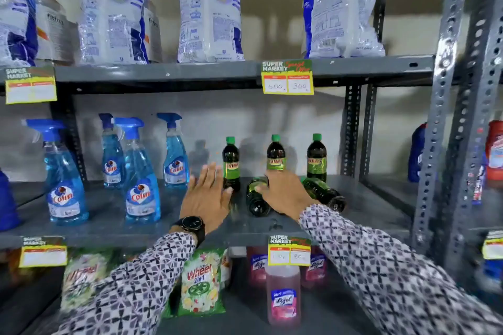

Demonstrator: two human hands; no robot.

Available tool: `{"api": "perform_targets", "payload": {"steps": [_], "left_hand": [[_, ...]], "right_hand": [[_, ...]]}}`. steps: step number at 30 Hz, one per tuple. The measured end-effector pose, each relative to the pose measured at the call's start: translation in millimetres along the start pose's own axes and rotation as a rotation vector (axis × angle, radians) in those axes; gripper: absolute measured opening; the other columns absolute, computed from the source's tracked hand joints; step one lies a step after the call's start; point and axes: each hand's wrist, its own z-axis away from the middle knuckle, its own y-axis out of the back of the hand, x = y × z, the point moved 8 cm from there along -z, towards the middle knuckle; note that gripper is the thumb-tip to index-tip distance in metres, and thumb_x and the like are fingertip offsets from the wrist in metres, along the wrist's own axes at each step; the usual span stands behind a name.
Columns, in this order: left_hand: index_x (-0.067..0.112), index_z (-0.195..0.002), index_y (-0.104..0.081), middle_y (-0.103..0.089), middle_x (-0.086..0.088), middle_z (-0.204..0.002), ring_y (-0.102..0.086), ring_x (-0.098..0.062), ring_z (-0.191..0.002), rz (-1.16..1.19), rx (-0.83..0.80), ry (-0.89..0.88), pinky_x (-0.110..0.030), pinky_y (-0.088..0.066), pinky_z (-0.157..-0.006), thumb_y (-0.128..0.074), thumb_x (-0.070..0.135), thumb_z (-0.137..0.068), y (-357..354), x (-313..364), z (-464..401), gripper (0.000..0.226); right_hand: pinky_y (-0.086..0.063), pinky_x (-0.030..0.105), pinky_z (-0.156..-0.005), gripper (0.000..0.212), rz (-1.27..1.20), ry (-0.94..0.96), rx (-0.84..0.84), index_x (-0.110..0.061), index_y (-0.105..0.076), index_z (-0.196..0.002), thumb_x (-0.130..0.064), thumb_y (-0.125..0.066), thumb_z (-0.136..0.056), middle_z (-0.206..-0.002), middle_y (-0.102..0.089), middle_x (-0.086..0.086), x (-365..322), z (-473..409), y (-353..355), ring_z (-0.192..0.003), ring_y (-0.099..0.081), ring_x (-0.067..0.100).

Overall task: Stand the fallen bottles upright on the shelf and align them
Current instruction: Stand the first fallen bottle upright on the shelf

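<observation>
Three dark green bottles with green caps stand upright on the grey middle shelf: a left one, a middle one and a right one. Two more lie on their sides in front, one fallen bottle with its base toward me, the other fallen bottle further right. My right hand rests over the nearer fallen bottle, fingers wrapping its upper part. My left hand hovers open, fingers spread, just left of the leftmost standing bottle.
Blue Colin spray bottles stand at the left of the same shelf. White detergent bags fill the shelf above. Below are Wheel packets and pink Lizol bottles. A perforated metal upright bounds the right side.
</observation>
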Motion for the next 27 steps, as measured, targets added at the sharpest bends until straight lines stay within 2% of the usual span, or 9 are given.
{"api": "perform_targets", "payload": {"steps": [3,6,9,11,14,17,21,25,27], "left_hand": [[0.009,-0.16,-0.01,-0.004,-0.009,-0.171,0.0,-0.025,-0.158,-0.01,-0.265,0.105,-0.051,-0.003,-0.127,-0.015,0.043,-0.105,-47.3,-33.1,10.6,0.065],[0.008,-0.16,-0.014,-0.009,-0.011,-0.17,-0.005,-0.025,-0.158,0.004,-0.422,0.155,-0.049,-0.004,-0.127,-0.017,0.044,-0.106,-73.1,-47.9,18.8,0.065],[0.008,-0.159,-0.018,-0.014,-0.011,-0.169,-0.011,-0.025,-0.157,-0.01,-0.484,0.138,-0.048,-0.007,-0.127,-0.016,0.045,-0.106,-78.8,-45.5,17.8,0.065],[0.008,-0.159,-0.018,-0.015,-0.01,-0.169,-0.012,-0.025,-0.157,-0.001,-0.486,0.137,-0.049,-0.008,-0.126,-0.016,0.045,-0.106,-81.8,-46.2,17.1,0.065],[0.008,-0.159,-0.019,-0.016,-0.01,-0.169,-0.013,-0.024,-0.157,0.007,-0.469,0.138,-0.049,-0.008,-0.126,-0.017,0.045,-0.105,-84.2,-49.0,14.9,0.065],[0.009,-0.159,-0.019,-0.017,-0.009,-0.169,-0.014,-0.024,-0.156,0.008,-0.469,0.136,-0.049,-0.009,-0.126,-0.016,0.045,-0.105,-88.5,-51.1,15.4,0.065],[0.01,-0.159,-0.021,-0.019,-0.008,-0.169,-0.015,-0.023,-0.156,0.008,-0.455,0.135,-0.048,-0.01,-0.126,-0.017,0.046,-0.104,-89.4,-52.1,16.7,0.065],[0.012,-0.158,-0.025,-0.022,-0.007,-0.168,-0.018,-0.022,-0.156,0.01,-0.416,0.124,-0.046,-0.012,-0.126,-0.017,0.046,-0.104,-86.2,-51.1,17.2,0.064],[0.012,-0.157,-0.026,-0.023,-0.007,-0.168,-0.019,-0.022,-0.156,0.013,-0.416,0.123,-0.046,-0.012,-0.126,-0.017,0.046,-0.104,-85.3,-50.5,17.3,0.063]], "right_hand": [[-0.06,0.045,-0.088,0.033,0.003,-0.184,-0.174,-0.011,-0.048,-0.093,-0.039,-0.058,-0.105,-0.086,-0.053,0.005,15.2,-26.8,-31.6,-0.088,-0.065,0.031],[-0.06,0.04,-0.081,0.049,0.03,-0.277,-0.305,-0.008,-0.051,-0.081,-0.052,-0.061,-0.1,-0.08,-0.055,0.004,20.2,-52.6,-50.6,-0.072,-0.06,0.024],[-0.057,0.038,-0.089,0.062,0.018,-0.29,-0.393,-0.007,-0.066,-0.113,-0.065,-0.07,-0.09,-0.106,-0.065,0.011,20.9,-74.0,-70.3,-0.097,-0.066,0.03],[-0.057,0.041,-0.099,0.076,-0.019,-0.356,-0.405,-0.005,-0.066,-0.129,-0.062,-0.08,-0.081,-0.127,-0.069,0.012,24.9,-83.4,-79.2,-0.114,-0.068,0.033],[-0.056,0.042,-0.103,0.079,-0.057,-0.426,-0.417,-0.005,-0.063,-0.136,-0.054,-0.086,-0.078,-0.139,-0.067,0.013,27.9,-86.8,-85.2,-0.123,-0.066,0.034],[-0.058,0.042,-0.101,0.073,-0.136,-0.47,-0.408,0.0,-0.062,-0.136,-0.043,-0.088,-0.083,-0.137,-0.068,0.014,30.4,-83.7,-84.3,-0.123,-0.067,0.035],[-0.06,0.05,-0.098,0.086,-0.344,-0.548,-0.292,-0.004,-0.056,-0.136,-0.04,-0.096,-0.069,-0.134,-0.067,0.015,37.6,-79.9,-85.1,-0.12,-0.067,0.037],[-0.05,0.031,-0.065,0.073,-0.52,-0.474,-0.002,-0.009,-0.058,-0.116,-0.039,-0.099,-0.064,-0.109,-0.068,0.005,28.3,-75.6,-76.2,-0.098,-0.067,0.025],[-0.059,0.036,-0.073,0.075,-0.547,-0.425,0.119,-0.015,-0.061,-0.111,-0.044,-0.101,-0.054,-0.105,-0.07,0.001,18.2,-72.5,-76.2,-0.096,-0.071,0.023]]}}
